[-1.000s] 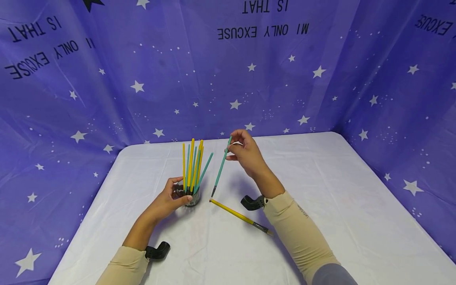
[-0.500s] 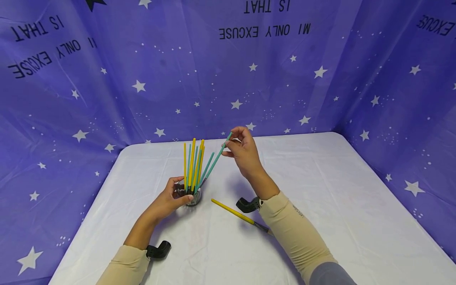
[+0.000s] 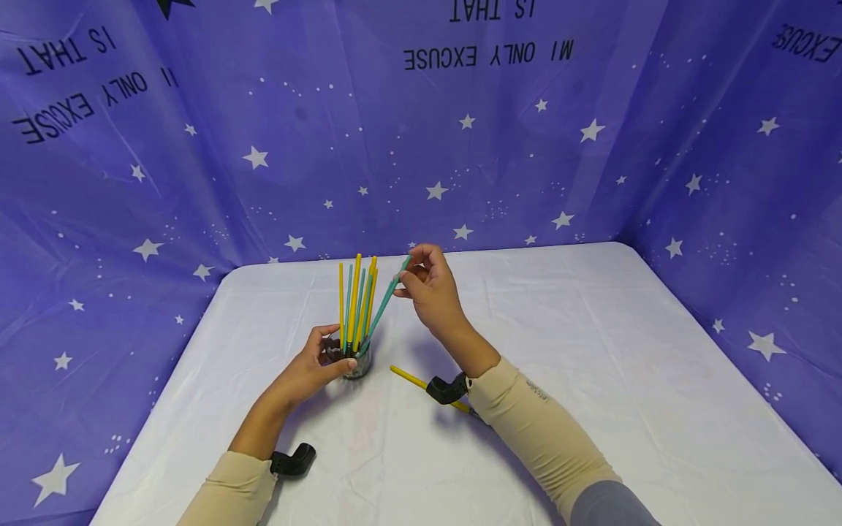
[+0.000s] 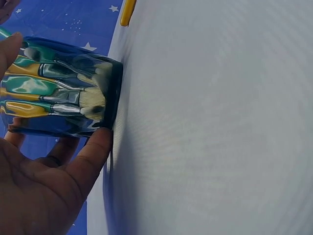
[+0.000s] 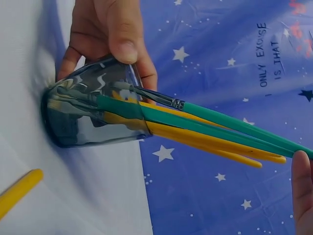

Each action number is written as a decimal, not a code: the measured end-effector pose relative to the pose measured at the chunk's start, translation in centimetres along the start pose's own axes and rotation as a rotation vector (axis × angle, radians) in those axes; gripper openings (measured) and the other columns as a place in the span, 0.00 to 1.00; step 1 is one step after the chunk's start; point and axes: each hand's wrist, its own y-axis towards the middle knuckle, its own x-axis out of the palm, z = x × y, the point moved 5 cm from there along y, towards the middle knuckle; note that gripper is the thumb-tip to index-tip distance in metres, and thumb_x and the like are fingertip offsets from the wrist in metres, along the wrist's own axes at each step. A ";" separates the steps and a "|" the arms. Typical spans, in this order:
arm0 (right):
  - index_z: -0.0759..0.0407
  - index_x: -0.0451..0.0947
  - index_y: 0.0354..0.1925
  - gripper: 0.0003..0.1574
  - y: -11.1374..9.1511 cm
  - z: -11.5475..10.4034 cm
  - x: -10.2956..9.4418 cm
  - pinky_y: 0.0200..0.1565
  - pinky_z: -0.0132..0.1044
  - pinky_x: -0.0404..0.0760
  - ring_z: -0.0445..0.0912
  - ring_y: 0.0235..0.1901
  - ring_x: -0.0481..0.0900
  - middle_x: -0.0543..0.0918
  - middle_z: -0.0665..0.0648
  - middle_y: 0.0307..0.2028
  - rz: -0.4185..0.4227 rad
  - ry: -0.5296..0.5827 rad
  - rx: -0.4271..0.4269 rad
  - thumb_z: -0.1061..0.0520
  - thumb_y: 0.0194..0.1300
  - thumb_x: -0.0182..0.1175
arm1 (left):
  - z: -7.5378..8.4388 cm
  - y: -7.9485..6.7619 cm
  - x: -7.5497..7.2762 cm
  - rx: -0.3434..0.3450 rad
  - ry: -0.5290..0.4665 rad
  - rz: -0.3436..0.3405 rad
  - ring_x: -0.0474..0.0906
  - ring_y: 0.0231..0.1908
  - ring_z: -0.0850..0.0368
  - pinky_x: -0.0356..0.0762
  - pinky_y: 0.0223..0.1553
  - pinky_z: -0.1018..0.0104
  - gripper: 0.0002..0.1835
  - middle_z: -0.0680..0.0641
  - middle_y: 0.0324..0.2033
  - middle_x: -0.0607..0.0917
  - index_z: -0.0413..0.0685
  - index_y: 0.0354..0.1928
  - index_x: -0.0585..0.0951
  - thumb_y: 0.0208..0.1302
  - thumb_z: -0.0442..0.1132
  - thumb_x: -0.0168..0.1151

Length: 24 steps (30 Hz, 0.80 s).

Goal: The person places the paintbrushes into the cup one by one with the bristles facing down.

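My left hand grips a clear glass cup standing on the table, thumb near the rim and fingers around its side. Several yellow and teal paintbrushes stand in it with bristles down, as the left wrist view shows through the glass. My right hand pinches a teal paintbrush near the top of its handle. That brush slants into the cup, its bristle end just inside the mouth in the right wrist view, close alongside another teal handle.
A yellow paintbrush lies on the white-covered table, partly hidden under my right wrist camera. Purple starred cloth hangs behind the table and along both sides.
My right hand has carried the teal paintbrush left from above the loose yellow one, then lowered its tip into the cup. The left hand keeps its hold on the cup.
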 end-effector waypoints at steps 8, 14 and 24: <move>0.62 0.65 0.54 0.19 -0.2 0.0 0.3 0.37 0.38 0.84 0.44 0.38 0.76 0.70 0.56 0.41 0.022 -0.065 -0.016 0.74 0.68 0.52 | 0.0 0.1 0.0 0.008 0.001 -0.001 0.73 0.57 0.42 0.71 0.53 0.61 0.43 0.31 0.63 0.68 0.46 0.71 0.51 0.64 0.42 0.68; 0.63 0.65 0.54 0.19 -0.6 -0.1 -0.1 0.41 0.54 0.83 0.46 0.39 0.77 0.70 0.56 0.41 0.057 -0.108 -0.053 0.74 0.67 0.53 | 0.2 0.0 0.1 0.007 -0.010 -0.003 0.72 0.58 0.41 0.71 0.55 0.60 0.43 0.31 0.64 0.67 0.45 0.71 0.51 0.64 0.41 0.67; 0.62 0.65 0.52 0.18 -0.9 1.0 0.4 0.37 0.42 0.84 0.46 0.38 0.77 0.69 0.56 0.40 0.053 -0.120 -0.047 0.73 0.66 0.52 | 0.1 0.0 0.1 0.008 -0.007 0.000 0.72 0.58 0.41 0.71 0.54 0.62 0.42 0.31 0.64 0.68 0.46 0.71 0.51 0.65 0.41 0.67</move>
